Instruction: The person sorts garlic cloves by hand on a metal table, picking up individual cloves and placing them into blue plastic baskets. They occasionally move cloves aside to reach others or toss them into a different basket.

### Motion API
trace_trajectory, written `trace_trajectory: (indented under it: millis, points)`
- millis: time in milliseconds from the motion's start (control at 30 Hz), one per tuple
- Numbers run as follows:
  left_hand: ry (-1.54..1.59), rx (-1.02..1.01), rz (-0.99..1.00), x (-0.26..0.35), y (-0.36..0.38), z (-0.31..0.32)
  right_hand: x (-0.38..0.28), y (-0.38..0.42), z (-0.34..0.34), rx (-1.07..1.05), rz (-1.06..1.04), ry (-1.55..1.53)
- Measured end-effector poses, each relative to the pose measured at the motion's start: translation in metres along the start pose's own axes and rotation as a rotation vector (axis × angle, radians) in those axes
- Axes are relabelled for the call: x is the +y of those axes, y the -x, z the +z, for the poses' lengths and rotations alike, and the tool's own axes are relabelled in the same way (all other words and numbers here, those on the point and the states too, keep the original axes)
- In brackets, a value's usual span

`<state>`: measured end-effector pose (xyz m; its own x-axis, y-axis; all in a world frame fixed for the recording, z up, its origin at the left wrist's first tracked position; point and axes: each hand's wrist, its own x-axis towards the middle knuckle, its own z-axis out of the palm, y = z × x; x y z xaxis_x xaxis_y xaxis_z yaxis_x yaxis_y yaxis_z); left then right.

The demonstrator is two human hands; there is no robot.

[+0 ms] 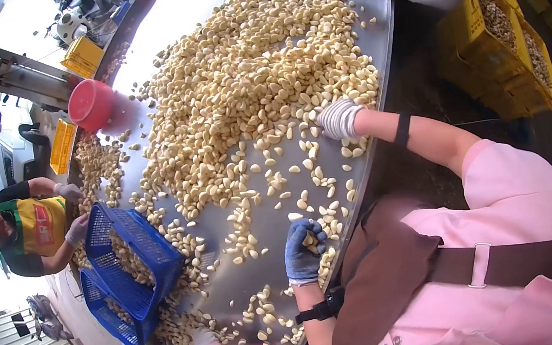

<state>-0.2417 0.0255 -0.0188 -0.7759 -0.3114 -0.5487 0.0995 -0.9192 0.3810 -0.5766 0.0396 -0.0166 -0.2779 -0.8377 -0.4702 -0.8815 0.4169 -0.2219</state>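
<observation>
Peeled garlic cloves (252,68) lie in a broad heap across a metal table (267,228), with loose ones scattered near my side. My left hand (303,253), in a blue glove with a watch at the wrist, is curled around several garlic cloves, some of them brownish. My right hand (340,120), in a white ribbed glove, is at the near edge of the heap. Its fingers are bent inward among the cloves, and what they hold is hidden. Stray cloves lie between my two hands.
Blue baskets (132,257) with cloves stand at the table's far edge, near a co-worker (28,226). A red bowl (90,105) sits farther along. Other workers' gloved hands (209,343) are at both ends. Yellow crates (498,50) are stacked beside the table.
</observation>
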Motion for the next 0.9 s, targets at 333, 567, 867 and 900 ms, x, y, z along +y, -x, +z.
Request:
trace_trajectory:
  millis: [333,567,867,900]
  points:
    - [0.055,0.152,-0.057,0.000,-0.012,0.007,-0.030,0.004,-0.013,-0.138,-0.056,0.281]
    - [0.146,0.225,0.005,0.008,-0.042,0.031,-0.025,-0.011,0.000,-0.086,-0.030,0.057]
    - [-0.128,-0.107,0.387,-0.018,-0.098,-0.022,-0.142,0.062,0.010,0.226,-0.621,0.069]
    - [-0.139,-0.172,0.499,-0.020,-0.101,-0.031,-0.136,0.064,0.007,0.307,-0.746,-0.038]
